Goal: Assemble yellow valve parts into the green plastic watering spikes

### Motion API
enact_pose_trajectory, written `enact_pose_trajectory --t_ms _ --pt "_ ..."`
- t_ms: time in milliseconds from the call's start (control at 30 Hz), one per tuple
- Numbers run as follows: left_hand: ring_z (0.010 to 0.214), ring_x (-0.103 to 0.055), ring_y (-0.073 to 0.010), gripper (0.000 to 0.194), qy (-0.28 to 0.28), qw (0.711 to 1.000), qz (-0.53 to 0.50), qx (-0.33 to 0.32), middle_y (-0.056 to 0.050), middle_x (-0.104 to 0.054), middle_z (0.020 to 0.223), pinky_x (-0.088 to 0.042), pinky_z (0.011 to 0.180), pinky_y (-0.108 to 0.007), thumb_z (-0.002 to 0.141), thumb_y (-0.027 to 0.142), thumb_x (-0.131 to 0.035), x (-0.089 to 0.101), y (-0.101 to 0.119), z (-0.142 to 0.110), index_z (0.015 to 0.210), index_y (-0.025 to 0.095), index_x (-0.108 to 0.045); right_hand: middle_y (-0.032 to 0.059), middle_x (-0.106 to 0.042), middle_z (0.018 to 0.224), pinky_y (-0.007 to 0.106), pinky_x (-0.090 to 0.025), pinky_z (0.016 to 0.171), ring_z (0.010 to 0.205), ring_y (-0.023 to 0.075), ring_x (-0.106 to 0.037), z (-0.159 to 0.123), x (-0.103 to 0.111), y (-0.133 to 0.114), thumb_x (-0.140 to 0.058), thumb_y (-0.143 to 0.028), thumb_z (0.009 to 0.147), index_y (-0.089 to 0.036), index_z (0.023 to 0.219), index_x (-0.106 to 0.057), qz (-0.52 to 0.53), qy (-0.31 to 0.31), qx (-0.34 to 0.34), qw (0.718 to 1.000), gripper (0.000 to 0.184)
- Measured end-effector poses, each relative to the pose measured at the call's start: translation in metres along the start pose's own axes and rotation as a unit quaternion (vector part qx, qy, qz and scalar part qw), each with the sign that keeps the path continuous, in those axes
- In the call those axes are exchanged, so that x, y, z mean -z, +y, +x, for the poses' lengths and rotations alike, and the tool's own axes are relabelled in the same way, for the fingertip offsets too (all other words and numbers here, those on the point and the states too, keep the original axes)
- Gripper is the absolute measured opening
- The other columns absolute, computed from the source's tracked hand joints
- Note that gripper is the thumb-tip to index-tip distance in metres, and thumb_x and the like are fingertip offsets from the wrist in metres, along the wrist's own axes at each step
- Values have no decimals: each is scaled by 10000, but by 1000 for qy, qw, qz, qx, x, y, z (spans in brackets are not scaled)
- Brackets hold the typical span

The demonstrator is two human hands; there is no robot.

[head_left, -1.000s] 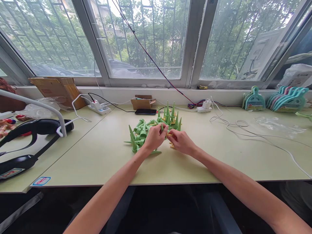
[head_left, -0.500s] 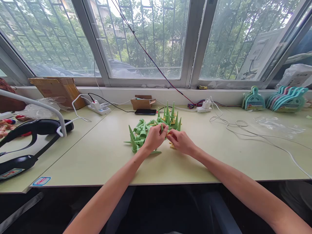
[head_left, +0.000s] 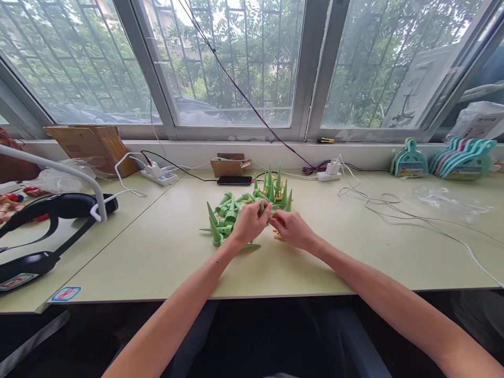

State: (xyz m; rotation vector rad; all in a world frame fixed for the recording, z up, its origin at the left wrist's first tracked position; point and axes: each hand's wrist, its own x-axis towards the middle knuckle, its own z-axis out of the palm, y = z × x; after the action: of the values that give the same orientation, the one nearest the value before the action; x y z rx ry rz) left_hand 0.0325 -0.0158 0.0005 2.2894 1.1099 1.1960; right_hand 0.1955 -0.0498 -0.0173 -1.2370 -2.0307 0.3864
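My left hand (head_left: 252,220) is closed around a green plastic spike (head_left: 262,206), whose tip pokes out between the fingers. Meeting it from the right, my right hand (head_left: 292,226) has its fingertips pinched against the spike's end; a speck of yellow shows there, but the fingers cover most of it. Left of my hands lies a pile of similar green watering spikes (head_left: 217,231), some tilted up and some flat. Behind the hands several more spikes (head_left: 278,181) stand point up among small yellow plastic pieces (head_left: 277,236), a few of which show under my right hand.
A black phone (head_left: 234,180) and an open small cardboard box (head_left: 230,167) lie behind the pile. Power strips (head_left: 329,175) and white cables (head_left: 388,202) run along the back and right. At left are a black headset (head_left: 59,207) and a white tube (head_left: 74,170).
Almost nothing differs. Both hands stay together at the same spot, and the view has shifted very slightly.
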Motion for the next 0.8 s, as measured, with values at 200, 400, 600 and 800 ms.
enact_pose_trajectory --t_ms 200,400,600,800 --pt "485 -344 -95 313 0 1000 0 1 42 -493 554 -328 526 -246 932 409 -470 1 1 0 736 185 -570 -8 -594 631 231 -306 533 519 109 -427 -1 2 -3 -446 -372 961 -193 793 -540 14 -3 -17 1000 263" --pt "494 -362 -99 316 -4 1000 1 1 35 -507 556 -330 531 -247 930 408 -470 2 4 0 738 183 -579 -1 -643 683 226 -333 548 525 110 -486 -1 3 -4 -483 -359 947 -197 863 -536 26 -8 -19 999 191" --pt "490 -350 -98 295 -8 1000 10 -6 46 -471 535 -332 540 -245 933 384 -464 1 3 -1 734 189 -561 -10 -581 629 231 -291 518 515 104 -416 0 1 -1 -451 -360 958 -191 750 -512 11 1 -3 1000 274" --pt "479 -353 -98 288 -6 1000 13 -6 51 -452 515 -324 528 -244 928 374 -472 1 3 0 726 190 -562 -6 -587 631 232 -292 516 514 103 -429 -1 1 -1 -442 -383 962 -188 747 -525 15 2 -9 1000 302"
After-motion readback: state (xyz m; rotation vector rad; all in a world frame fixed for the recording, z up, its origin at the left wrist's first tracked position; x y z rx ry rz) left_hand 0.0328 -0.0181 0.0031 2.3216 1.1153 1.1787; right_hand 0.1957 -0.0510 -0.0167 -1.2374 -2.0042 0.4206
